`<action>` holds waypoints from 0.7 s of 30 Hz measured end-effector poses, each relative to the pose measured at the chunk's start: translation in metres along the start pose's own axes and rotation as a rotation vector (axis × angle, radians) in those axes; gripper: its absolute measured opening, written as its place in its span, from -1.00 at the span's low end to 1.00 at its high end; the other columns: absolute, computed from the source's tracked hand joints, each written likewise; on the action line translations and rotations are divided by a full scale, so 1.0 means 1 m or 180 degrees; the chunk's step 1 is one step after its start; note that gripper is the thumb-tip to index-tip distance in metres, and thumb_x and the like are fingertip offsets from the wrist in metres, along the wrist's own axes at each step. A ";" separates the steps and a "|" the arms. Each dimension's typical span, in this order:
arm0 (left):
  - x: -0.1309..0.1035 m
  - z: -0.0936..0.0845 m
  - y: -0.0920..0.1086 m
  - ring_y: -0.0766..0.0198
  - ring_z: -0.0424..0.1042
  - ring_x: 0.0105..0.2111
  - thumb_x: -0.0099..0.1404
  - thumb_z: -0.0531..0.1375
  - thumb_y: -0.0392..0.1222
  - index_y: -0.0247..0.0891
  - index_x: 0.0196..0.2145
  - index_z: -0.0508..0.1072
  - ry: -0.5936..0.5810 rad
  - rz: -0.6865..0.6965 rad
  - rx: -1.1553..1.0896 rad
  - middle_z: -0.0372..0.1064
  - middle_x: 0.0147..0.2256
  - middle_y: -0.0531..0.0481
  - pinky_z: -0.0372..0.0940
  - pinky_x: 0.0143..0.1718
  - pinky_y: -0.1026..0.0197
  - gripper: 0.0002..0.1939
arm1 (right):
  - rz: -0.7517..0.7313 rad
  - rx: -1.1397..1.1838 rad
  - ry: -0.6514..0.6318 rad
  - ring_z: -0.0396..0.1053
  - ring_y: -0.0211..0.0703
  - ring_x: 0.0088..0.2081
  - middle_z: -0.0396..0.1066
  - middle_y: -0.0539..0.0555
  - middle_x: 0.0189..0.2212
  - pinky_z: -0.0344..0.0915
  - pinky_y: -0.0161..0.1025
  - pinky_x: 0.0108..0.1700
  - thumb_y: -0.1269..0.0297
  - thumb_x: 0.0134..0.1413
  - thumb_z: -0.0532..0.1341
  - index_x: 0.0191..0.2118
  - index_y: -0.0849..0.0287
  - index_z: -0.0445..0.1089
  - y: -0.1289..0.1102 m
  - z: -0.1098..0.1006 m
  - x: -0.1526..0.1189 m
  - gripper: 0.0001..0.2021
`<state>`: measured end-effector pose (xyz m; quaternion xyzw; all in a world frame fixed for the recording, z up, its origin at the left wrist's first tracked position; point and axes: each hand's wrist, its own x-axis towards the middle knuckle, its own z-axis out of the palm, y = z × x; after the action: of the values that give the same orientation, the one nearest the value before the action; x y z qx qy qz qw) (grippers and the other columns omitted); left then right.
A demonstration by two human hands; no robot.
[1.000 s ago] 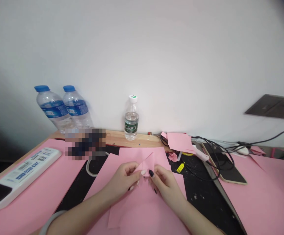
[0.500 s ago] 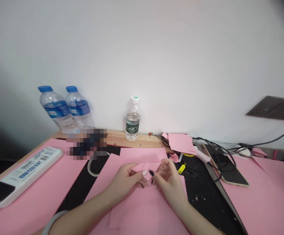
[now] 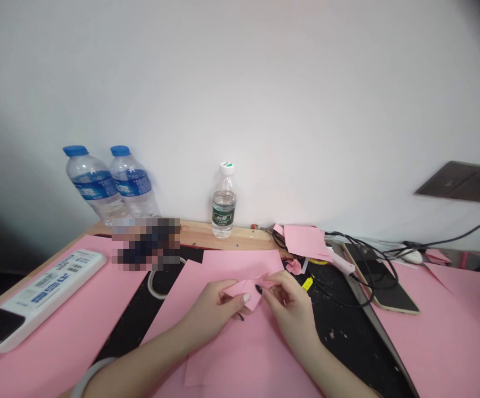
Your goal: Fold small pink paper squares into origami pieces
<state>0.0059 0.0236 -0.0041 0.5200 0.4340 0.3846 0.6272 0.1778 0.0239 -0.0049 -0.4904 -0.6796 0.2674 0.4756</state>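
Between my two hands is a small folded piece of pink paper [image 3: 251, 296], held above larger pink sheets [image 3: 240, 365] on the desk. My left hand [image 3: 217, 303] pinches its left side, with the thumb on top and the other fingers underneath. At its upper right edge, my right hand [image 3: 291, 301] grips the paper between thumb and fingers, the dark-nailed thumb lying across it. A fold stands up a little near the right fingers. The fingertips under the paper are mostly hidden.
A small water bottle [image 3: 223, 204] and two larger blue-capped bottles [image 3: 134, 185] stand by the wall. On the left lies a white power bank [image 3: 45, 298]. At right are a phone [image 3: 383, 282], black cables [image 3: 364, 301], a yellow tag [image 3: 307, 283] and pink scraps [image 3: 306, 241].
My right hand has shifted slightly right and its grip has moved to the paper's upper right. More of the paper's lower front now shows. My left hand stays nearly in place.
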 end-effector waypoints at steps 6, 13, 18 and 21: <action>-0.001 0.000 0.003 0.14 0.51 -0.32 0.20 0.20 -0.09 -0.28 -0.16 0.38 -0.0396 -0.0257 -0.0711 0.47 -0.32 -0.07 0.37 -0.33 0.16 -0.71 | -0.0828 -0.0349 0.0017 0.24 -0.23 -0.48 0.26 0.01 -0.53 0.17 -0.32 -0.47 0.55 0.08 0.13 -0.48 0.19 0.35 -0.003 -0.003 -0.001 -0.81; 0.002 -0.003 0.004 0.20 0.50 -0.39 0.23 0.19 -0.07 -0.34 -0.27 0.45 -0.0524 -0.0304 -0.1120 0.50 -0.37 -0.11 0.34 -0.29 0.20 -0.75 | -0.1925 -0.0846 -0.0207 0.30 -0.07 -0.25 0.45 0.17 -0.19 0.35 -0.13 -0.25 0.60 0.10 0.11 -0.07 0.18 0.40 0.002 -0.005 0.002 -0.68; 0.003 -0.006 0.003 0.21 0.49 -0.40 0.25 0.17 -0.05 -0.37 -0.27 0.51 -0.0513 -0.0288 -0.1260 0.50 -0.42 -0.13 0.33 -0.28 0.20 -0.70 | -0.2043 -0.1184 -0.0392 0.32 -0.02 -0.17 0.48 0.13 -0.12 0.39 -0.06 -0.19 0.55 0.12 0.12 0.07 0.15 0.31 0.006 -0.004 0.003 -0.60; 0.003 -0.006 0.005 0.21 0.48 -0.38 0.25 0.16 -0.04 -0.34 -0.25 0.50 -0.0498 -0.0319 -0.1282 0.49 -0.42 -0.09 0.33 -0.26 0.19 -0.70 | -0.1943 -0.1359 -0.0559 0.33 0.04 -0.08 0.46 0.15 -0.08 0.37 0.01 -0.12 0.52 0.14 0.11 0.10 0.15 0.29 0.005 -0.004 0.003 -0.60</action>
<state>0.0011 0.0293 -0.0001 0.3902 0.3237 0.3903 0.7685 0.1831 0.0281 -0.0069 -0.3286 -0.8730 0.0069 0.3604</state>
